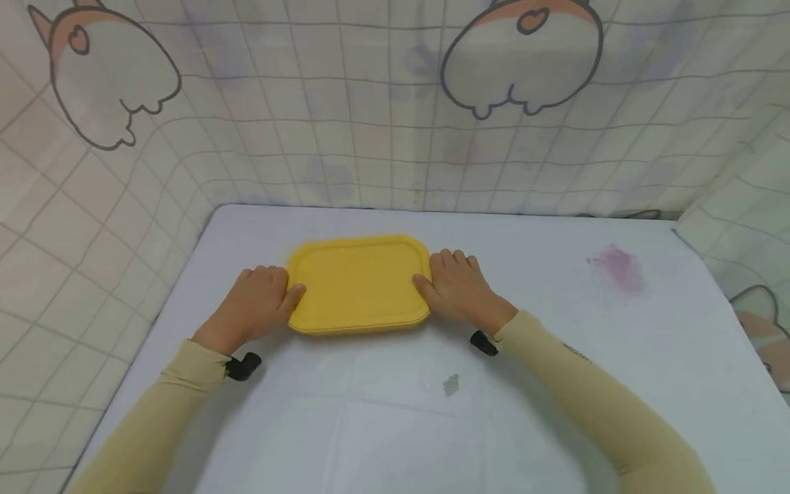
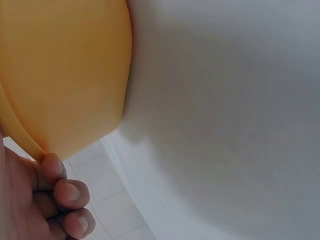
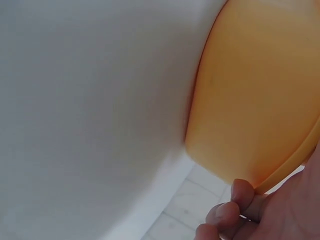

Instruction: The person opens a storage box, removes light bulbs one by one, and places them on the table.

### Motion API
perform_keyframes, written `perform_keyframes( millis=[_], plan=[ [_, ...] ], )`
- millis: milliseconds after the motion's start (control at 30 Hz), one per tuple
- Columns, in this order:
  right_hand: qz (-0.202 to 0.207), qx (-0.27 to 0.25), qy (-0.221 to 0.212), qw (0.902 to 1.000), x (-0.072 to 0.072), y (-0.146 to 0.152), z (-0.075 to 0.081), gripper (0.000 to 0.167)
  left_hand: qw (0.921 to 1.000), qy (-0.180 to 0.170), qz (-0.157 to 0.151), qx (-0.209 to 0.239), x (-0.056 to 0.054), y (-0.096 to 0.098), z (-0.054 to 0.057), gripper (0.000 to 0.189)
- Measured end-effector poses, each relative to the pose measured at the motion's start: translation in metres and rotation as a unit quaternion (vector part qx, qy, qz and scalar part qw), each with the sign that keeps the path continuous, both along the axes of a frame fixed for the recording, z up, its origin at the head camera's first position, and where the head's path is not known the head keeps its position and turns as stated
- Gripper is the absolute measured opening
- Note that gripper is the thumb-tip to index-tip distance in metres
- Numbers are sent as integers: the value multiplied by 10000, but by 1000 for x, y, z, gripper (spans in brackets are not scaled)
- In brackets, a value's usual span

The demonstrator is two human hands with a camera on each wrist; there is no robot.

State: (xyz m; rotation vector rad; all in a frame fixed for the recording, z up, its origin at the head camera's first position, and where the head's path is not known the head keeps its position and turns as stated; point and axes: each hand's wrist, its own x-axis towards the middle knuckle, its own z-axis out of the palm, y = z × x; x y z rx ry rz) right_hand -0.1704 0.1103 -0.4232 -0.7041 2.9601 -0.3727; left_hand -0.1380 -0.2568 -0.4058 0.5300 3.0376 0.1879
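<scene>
Head view gives me the left hand (image 1: 262, 298) grasping the left end of a yellow container (image 1: 358, 285) and the right hand (image 1: 459, 288) grasping its right end, thumbs over the top edge. From the wrist views I see fingertips (image 2: 72, 192) at the underside of its rim. It is at the white table (image 1: 296, 425), toward the far side; I spot a pink stain (image 1: 620, 269) farther right, a small grey mark (image 1: 451, 385) nearer, and grid-patterned cloth (image 1: 321, 137) beyond.

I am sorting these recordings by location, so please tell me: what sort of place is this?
Probably a curtained-off work booth: a white table, with grid-patterned, curtain-like sheets behind it and at both sides, printed with cartoon animals.
</scene>
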Motion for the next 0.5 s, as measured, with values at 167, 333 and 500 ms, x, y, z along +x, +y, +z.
perform_keyframes(
  millis=[167,333,500],
  plan=[
    [-140,-88,29,9999,15,19,0,43,9995,129,-273,25,1,14,-4,40],
    [-267,-77,57,9996,29,34,0,42,9987,243,-435,89,5,29,-5,39],
    [-366,-90,69,9993,41,48,1,41,9975,346,-594,166,10,44,-4,39]
  ],
)
